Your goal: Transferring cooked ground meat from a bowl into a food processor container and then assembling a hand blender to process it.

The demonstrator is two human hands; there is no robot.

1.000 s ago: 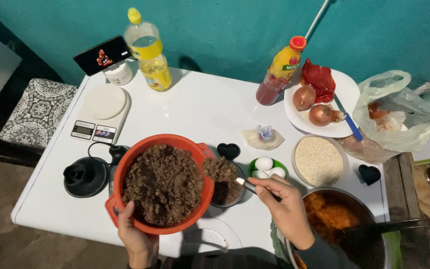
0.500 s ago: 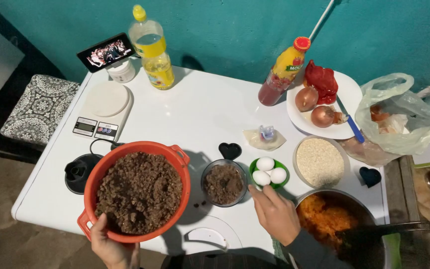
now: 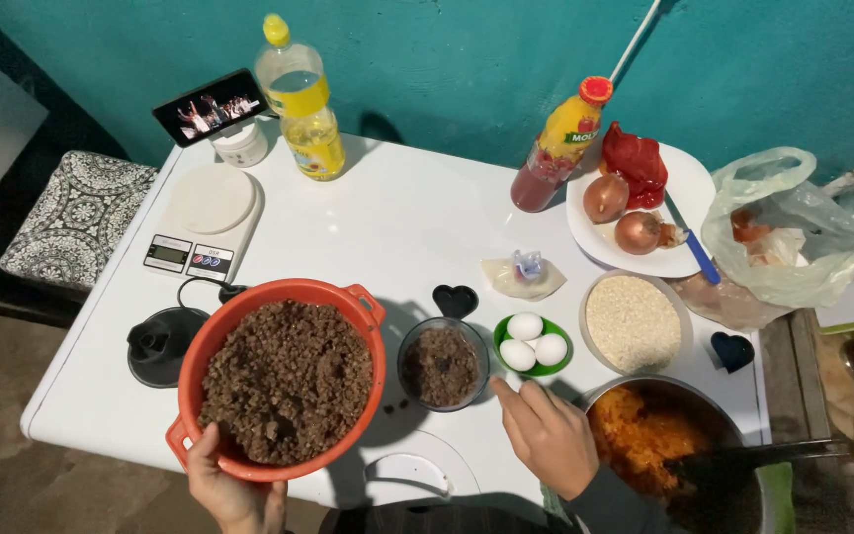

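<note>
My left hand (image 3: pixel 229 490) grips the near rim of an orange bowl (image 3: pixel 357 302) heaped with dark brown minced filling, held low over the table's front left. My right hand (image 3: pixel 546 435) rests on the white table (image 3: pixel 397 227) with loosely curled fingers and nothing in it, just below a small green dish of three white eggs (image 3: pixel 532 345). Between the hands stands a clear chopper cup (image 3: pixel 443 363) with more dark mince. A steel pot (image 3: pixel 679 455) of orange food with a dark spoon sits right of my right hand.
A bowl of white grains (image 3: pixel 633 320), a plate with onions, red peppers and a blue knife (image 3: pixel 644 213), a plastic bag (image 3: pixel 793 232), a sauce bottle (image 3: pixel 557 148), an oil bottle (image 3: pixel 300 99), a kitchen scale (image 3: pixel 205 218), a phone (image 3: pixel 210 106), a black chopper lid (image 3: pixel 158 343).
The orange bowl has swung left, away from the chopper cup, then settled lower. My right hand came down onto the table near the eggs.
</note>
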